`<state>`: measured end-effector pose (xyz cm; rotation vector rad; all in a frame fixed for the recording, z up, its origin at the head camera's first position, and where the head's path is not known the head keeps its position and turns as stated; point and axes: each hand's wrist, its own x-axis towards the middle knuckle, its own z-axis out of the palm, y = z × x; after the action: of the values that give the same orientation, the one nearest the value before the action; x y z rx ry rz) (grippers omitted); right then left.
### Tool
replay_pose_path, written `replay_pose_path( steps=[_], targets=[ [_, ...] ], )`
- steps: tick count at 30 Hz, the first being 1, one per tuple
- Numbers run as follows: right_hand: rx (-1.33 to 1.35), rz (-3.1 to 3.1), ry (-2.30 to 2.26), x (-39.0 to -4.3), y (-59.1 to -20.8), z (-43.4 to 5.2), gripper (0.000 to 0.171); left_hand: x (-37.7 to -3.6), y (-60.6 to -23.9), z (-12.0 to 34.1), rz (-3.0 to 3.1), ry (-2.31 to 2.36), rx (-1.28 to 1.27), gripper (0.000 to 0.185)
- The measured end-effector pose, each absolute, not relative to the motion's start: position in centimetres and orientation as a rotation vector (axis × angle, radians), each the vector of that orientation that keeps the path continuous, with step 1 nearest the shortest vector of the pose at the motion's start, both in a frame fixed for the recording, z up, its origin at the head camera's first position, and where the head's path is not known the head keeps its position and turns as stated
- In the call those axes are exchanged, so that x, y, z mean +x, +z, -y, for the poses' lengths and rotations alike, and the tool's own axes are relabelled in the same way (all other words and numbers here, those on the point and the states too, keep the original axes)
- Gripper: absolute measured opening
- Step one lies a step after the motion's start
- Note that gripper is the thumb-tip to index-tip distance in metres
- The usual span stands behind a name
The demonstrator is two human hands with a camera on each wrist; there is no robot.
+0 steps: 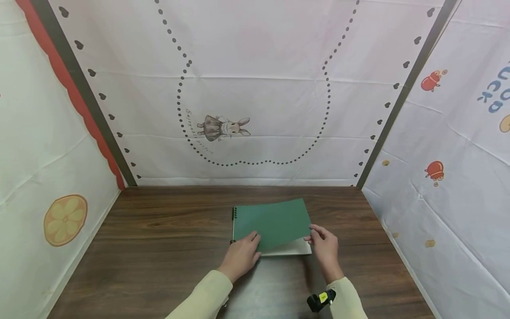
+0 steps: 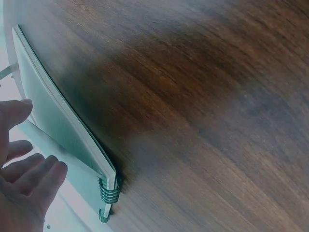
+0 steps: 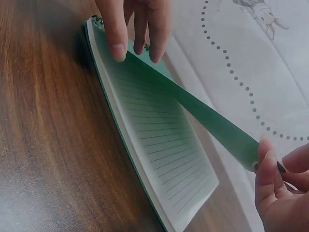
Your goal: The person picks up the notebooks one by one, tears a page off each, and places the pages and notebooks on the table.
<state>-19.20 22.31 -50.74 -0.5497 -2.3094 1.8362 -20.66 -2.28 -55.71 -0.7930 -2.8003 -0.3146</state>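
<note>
Two hands on notebook [image 1: 275, 228], left hand [image 1: 241, 254] flat, right hand [image 1: 324, 246] grip pinching lifted cover [image 3: 212, 121]

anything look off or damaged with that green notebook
Nothing stands out. The green notebook lies flat on the table; its cover is only lifted at one corner by the right hand, while the left hand rests on it. Lined pages look clean.
</note>
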Motion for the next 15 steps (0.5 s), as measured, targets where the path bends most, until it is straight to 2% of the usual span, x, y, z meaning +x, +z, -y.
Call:
replay_pose_path(
  steps=[15],
  targets=[
    [-0.507,2.188,1.958,-19.2,-49.3,-21.8,0.03,-21.0,-55.6,1.5,2.728,-0.307,-0.742,0.04]
  ],
)
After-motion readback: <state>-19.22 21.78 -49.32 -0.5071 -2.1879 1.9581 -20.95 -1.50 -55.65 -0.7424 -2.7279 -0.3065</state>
